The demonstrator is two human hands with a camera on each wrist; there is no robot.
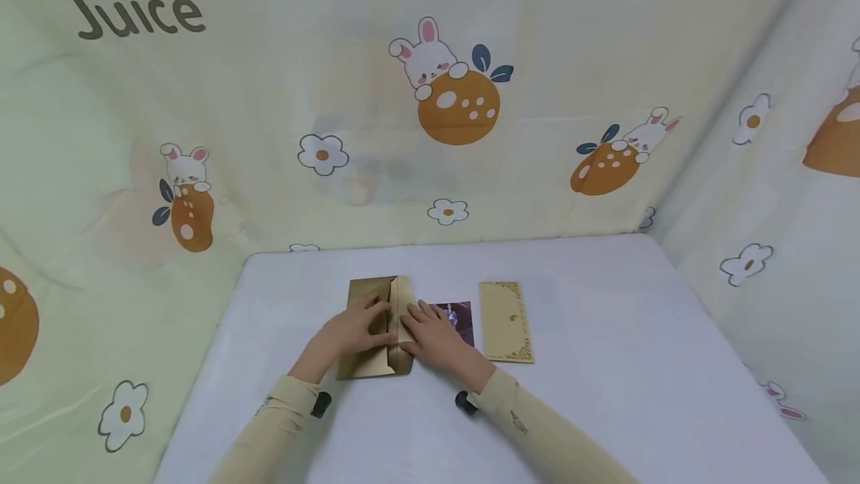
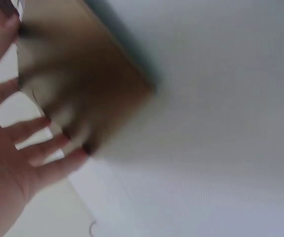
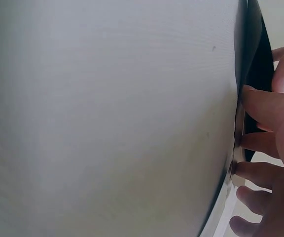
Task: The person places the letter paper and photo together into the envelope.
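A gold envelope lies on the table with its flap folded out to the right. My left hand rests on the envelope's body, its spread fingertips touching the paper near the opening. In the left wrist view those fingers stand apart on the brown-gold envelope. My right hand presses the flap with fairly straight fingers. The right wrist view shows its fingertips along the flap's edge, beside the dark gap of the envelope. A photo lies partly hidden under the right hand.
Right of the photo lies a pale gold card with ornate corners. All of it is on a white table. A patterned curtain hangs behind and at the sides. Dark wrist devices sit under the sleeves.
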